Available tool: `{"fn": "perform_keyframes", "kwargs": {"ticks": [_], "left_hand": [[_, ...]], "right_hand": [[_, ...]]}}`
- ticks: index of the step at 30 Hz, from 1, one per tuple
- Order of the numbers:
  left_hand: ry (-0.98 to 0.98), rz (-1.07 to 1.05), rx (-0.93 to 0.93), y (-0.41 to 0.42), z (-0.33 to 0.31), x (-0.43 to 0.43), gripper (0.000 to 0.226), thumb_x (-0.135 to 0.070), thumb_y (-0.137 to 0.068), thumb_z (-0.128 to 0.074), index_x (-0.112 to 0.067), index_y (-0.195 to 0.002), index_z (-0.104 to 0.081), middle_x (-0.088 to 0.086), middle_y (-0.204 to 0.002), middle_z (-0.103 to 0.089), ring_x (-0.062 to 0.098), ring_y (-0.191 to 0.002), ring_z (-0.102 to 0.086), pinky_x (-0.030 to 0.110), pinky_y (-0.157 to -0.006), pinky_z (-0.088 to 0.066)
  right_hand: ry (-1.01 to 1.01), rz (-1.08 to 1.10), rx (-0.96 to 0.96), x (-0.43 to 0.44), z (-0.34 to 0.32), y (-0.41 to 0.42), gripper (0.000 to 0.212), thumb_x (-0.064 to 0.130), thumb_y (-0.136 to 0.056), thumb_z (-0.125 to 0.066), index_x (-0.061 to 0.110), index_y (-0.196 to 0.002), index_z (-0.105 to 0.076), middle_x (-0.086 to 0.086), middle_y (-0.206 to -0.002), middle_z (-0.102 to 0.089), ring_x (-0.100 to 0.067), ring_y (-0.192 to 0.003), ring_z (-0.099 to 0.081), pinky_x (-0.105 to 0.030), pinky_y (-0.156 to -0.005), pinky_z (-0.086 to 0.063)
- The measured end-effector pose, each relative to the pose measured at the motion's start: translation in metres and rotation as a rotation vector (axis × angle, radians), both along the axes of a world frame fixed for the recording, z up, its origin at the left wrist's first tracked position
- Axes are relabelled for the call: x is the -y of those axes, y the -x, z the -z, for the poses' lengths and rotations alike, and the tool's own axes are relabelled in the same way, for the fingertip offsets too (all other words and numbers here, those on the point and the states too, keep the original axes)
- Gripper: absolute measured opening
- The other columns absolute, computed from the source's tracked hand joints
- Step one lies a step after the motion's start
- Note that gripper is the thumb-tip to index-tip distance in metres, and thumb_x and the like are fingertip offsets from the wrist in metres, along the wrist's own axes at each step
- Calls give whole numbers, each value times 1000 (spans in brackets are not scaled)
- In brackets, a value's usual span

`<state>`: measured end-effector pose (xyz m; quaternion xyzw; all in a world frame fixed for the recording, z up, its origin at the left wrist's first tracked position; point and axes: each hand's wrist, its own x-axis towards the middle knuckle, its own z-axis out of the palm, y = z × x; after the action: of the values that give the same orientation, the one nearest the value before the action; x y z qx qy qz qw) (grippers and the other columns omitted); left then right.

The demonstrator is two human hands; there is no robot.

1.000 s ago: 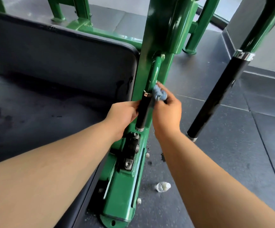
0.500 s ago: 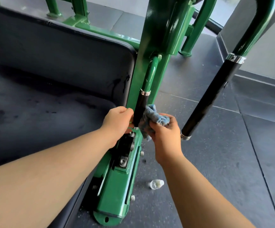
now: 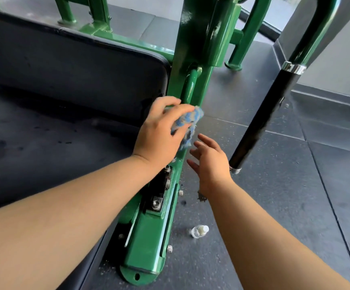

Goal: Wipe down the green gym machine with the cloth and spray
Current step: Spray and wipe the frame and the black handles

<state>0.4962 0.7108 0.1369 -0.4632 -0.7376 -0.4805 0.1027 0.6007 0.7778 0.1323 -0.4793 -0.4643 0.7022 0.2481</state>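
2 hands are working low on the green gym machine, and the cloth has just changed sides. 0.5 s ago the right hand was pinching it while the left hand was gripping the black sleeve of the slim lever on the front of the upright. Now the left hand is curling its fingers round the blue cloth and pressing it against the upright where that sleeve was showing, so the sleeve is hiding under hand and cloth. The right hand is hovering just right of the upright with fingers spread and nothing in it, a little below the cloth.

Judging from this, the wiping is carrying on with the left hand, probably so that it can be reaching the side of the upright facing the dark pad, which is lying to the upright's left. The freed right hand is looking ready either to steady the lever or to be going for the spray: a small clear bottle, likely that spray, is lying on its side on the floor, right of the upright's foot and well below both hands. A black-sleeved handle is hanging further right of the upright, with neither hand touching it
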Motion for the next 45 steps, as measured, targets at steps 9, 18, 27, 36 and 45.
{"fn": "perform_keyframes", "kwargs": {"ticks": [9, 18, 27, 36, 45], "left_hand": [[322, 116, -244, 15, 50, 22, 27, 0, -77, -63, -13, -96, -77, 8, -110, -51, 32, -97, -51, 40, -67, -55], [255, 110, -179, 9, 16, 26, 32, -13, -80, -48, -13, -98, -75, 8, -90, -56, 31, -78, -56, 32, -61, -50], [415, 82, 80, 11, 34, 9, 17, -15, -83, -68, -19, -100, -72, -1, -97, -45, 20, -87, -50, 34, -72, -48], [907, -5, -139, 7, 33, 12, 21, -24, -87, -59, -37, -99, -71, -9, -99, -47, 22, -102, -44, 31, -78, -30], [406, 50, 634, 25, -3, -10, 48, 4, -84, -39, -36, -103, -57, 0, -86, -62, 7, -70, -59, 16, -57, -44]], "right_hand": [[117, -16, 93, -17, 3, -1, 28, 3, -97, -45, 23, -112, -57, -5, -108, -62, -21, -101, -63, -37, -89, -55], [93, -46, 66, -14, 2, 14, 28, 5, -99, -42, 18, -120, -56, -6, -118, -61, -18, -102, -62, -34, -84, -54], [128, -19, 103, -29, 7, 12, 25, 7, -99, -41, 22, -110, -57, -3, -117, -63, -16, -101, -62, -31, -79, -54], [124, -63, 151, -22, 9, 16, 22, 7, -97, -45, 25, -101, -57, -3, -114, -62, -17, -100, -62, -33, -78, -55], [101, -51, 124, -34, 4, 19, 19, 14, -100, -40, 22, -110, -54, -3, -114, -62, -20, -103, -63, -36, -88, -54]]}}
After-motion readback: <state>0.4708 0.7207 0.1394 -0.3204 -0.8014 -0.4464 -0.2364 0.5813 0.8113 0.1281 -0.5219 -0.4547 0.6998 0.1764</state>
